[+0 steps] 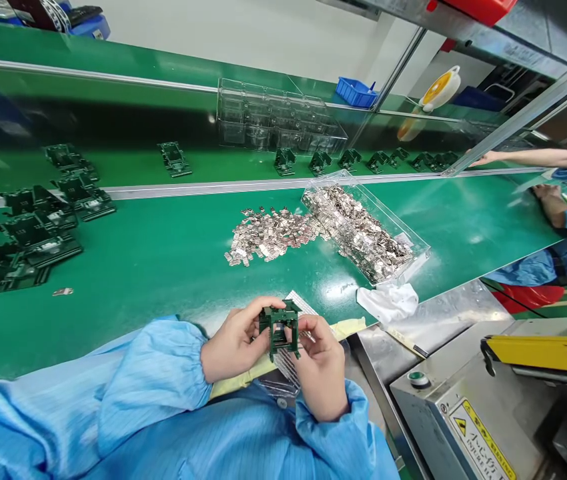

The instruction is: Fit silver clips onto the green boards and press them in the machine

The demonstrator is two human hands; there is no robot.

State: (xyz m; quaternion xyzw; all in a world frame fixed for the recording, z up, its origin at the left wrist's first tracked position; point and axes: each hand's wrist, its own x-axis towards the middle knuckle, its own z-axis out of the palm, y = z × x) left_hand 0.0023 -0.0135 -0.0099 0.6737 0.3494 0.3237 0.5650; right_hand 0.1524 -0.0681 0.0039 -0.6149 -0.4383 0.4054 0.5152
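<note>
Head view: close to the body, the left hand and right hand pinch a small green plastic frame by its sides, above the near tabletop. It looks light and stiff, with thin parts that are probably brittle, so the outer edges seem the safest hold. A grey machine crowds the near right. Farther off lie loose metal clips, a clear box of them, and more green frames on the left.

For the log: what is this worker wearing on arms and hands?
Both arms are in loose light-blue smock sleeves, the left sleeve and right sleeve each gathered into an elastic cuff at the wrist. The left hand and right hand are bare: no gloves, rings or watch show.
</note>
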